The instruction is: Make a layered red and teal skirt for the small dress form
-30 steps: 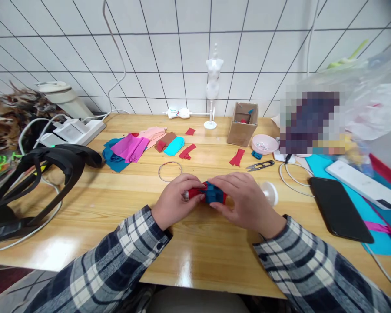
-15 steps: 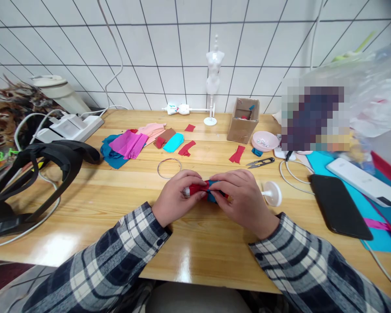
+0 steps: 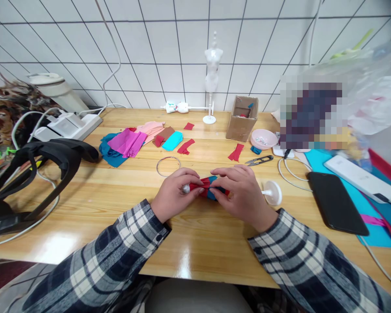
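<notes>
A miniature dress form wrapped in red cloth with a blue band lies sideways between my hands, low over the table. Its white round base sticks out past my right hand. My left hand is closed around the neck end, thumb and fingers pressing on the red cloth. With thumb and a finger, my right hand pinches the cloth at the blue band, its index finger slightly lifted. My palms hide parts of the form.
Behind are a wire ring, fabric scraps, a standing white dress form, another lying down, and a cardboard box. Thread snips, a pink bowl and a phone lie right; a black headset left.
My right hand's fingers have opened a little and lifted from the cloth's upper side, showing more of the red and blue. My left hand keeps its hold with little movement.
</notes>
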Motion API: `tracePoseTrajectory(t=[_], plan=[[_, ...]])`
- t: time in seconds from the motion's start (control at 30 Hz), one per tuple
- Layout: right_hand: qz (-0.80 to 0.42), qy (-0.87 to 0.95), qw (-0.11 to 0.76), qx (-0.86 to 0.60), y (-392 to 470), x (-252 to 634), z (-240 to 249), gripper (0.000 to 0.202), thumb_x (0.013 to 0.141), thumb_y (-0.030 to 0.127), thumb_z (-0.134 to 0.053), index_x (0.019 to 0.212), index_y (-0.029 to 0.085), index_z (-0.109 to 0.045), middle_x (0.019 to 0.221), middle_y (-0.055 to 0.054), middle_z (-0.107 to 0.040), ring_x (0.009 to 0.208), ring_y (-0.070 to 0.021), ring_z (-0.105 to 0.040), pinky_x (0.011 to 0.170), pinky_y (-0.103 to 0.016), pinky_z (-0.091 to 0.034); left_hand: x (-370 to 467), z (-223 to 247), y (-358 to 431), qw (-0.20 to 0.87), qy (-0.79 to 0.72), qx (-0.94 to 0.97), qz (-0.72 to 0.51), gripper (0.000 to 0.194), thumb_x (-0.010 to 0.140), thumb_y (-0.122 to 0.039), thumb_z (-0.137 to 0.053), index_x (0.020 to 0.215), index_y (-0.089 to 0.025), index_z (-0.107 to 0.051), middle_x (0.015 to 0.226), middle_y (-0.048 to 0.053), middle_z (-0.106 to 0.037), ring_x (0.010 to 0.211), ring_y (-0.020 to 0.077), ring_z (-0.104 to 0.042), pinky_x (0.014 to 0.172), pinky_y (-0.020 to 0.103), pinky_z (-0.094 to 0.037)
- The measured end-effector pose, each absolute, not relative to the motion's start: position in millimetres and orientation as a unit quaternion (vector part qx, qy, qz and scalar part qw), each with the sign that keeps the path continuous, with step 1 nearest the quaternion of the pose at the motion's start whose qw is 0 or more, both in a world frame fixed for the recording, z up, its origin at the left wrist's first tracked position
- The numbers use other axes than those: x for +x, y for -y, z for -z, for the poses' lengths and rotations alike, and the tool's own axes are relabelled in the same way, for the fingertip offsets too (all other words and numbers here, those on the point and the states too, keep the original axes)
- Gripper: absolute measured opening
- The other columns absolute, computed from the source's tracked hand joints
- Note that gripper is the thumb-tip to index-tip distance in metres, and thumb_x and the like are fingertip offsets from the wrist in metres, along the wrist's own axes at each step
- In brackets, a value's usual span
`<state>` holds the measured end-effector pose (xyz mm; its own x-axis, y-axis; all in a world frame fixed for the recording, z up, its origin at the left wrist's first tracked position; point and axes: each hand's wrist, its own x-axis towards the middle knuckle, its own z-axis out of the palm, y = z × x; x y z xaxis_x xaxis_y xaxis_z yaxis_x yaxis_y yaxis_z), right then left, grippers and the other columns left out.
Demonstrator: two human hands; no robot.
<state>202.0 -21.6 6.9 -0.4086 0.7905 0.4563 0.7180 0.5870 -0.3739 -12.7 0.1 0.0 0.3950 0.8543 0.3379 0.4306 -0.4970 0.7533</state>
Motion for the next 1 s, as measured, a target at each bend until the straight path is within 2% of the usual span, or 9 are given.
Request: tracePoseTrajectory(t=[0.07,0.23,0.4,0.5,0.63,0.8,1.0], plan=[[-0.054,0.84,0.299,-0.45,22.1,203.0,-8.2,0.012,0.089,0.031,-0.06,0.087,0.025,-0.07,0.118,-0.003,-0.071,0.103,-0.0209,-0.063,0.103,-0.045,-0.03,-13.1,0.1,-0.4,0.289,-0.409,0.784,-0.367,0.01,0.079,-0.028,-0.072,0.088,-0.024,-0.077,0.095,0.007,-0.069,0.089,0.0212,-0.065,0.083,0.035,-0.051],[-0.022,0.854,0.295,-0.428,23.6,201.9,-9.8,0.02,0.091,0.03,-0.057,0.108,0.028,-0.068,0.127,-0.003,-0.067,0.107,-0.0206,-0.061,0.109,-0.047,-0.024,-13.7,1.3,0.0,0.281,-0.404,0.792,-0.362,0.011,0.082,-0.027,-0.07,0.089,-0.026,-0.077,0.096,0.006,-0.069,0.089,0.0205,-0.065,0.083,0.034,-0.051],[-0.009,0.857,0.297,-0.422,22.4,202.8,-7.1,0.012,0.091,0.027,-0.058,0.09,0.026,-0.07,0.123,0.0,-0.068,0.102,-0.019,-0.061,0.111,-0.048,-0.023,-17.5,-0.7,-2.3,0.239,-0.397,0.809,-0.362,0.01,0.082,-0.027,-0.07,0.087,-0.024,-0.077,0.095,0.007,-0.069,0.088,0.0204,-0.066,0.082,0.034,-0.052],[-0.014,0.853,0.307,-0.422,22.1,203.6,-7.2,0.009,0.089,0.025,-0.059,0.09,0.025,-0.068,0.121,0.0,-0.069,0.1,-0.0184,-0.062,0.11,-0.047,-0.024,-22.3,-2.0,-5.4,0.198,-0.386,0.823,-0.367,0.008,0.081,-0.026,-0.07,0.085,-0.022,-0.076,0.097,0.007,-0.068,0.091,0.0197,-0.066,0.084,0.033,-0.053],[-0.025,0.846,0.316,-0.429,22.7,202.4,-8.2,0.013,0.089,0.026,-0.06,0.1,0.025,-0.066,0.12,-0.002,-0.07,0.102,-0.0193,-0.063,0.109,-0.046,-0.026,-25.8,-2.4,-7.7,0.17,-0.376,0.834,-0.366,0.007,0.082,-0.022,-0.069,0.086,-0.02,-0.074,0.098,0.006,-0.068,0.091,0.0174,-0.066,0.085,0.031,-0.054],[-0.032,0.836,0.314,-0.449,22.1,202.2,-8.2,0.007,0.09,0.025,-0.059,0.089,0.024,-0.066,0.118,0.0,-0.071,0.102,-0.0186,-0.064,0.108,-0.045,-0.027,-24.7,-2.2,-7.7,0.158,-0.367,0.843,-0.362,0.006,0.084,-0.022,-0.068,0.083,-0.019,-0.073,0.094,0.005,-0.07,0.088,0.0162,-0.067,0.082,0.03,-0.054],[-0.027,0.839,0.308,-0.447,22.0,203.6,-9.5,0.008,0.09,0.026,-0.058,0.088,0.023,-0.065,0.116,-0.001,-0.072,0.098,-0.0191,-0.065,0.107,-0.046,-0.028,-24.9,-0.2,-9.3,0.153,-0.356,0.85,-0.356,0.007,0.085,-0.023,-0.067,0.088,-0.017,-0.071,0.088,0.005,-0.071,0.085,0.0164,-0.066,0.079,0.029,-0.054]])
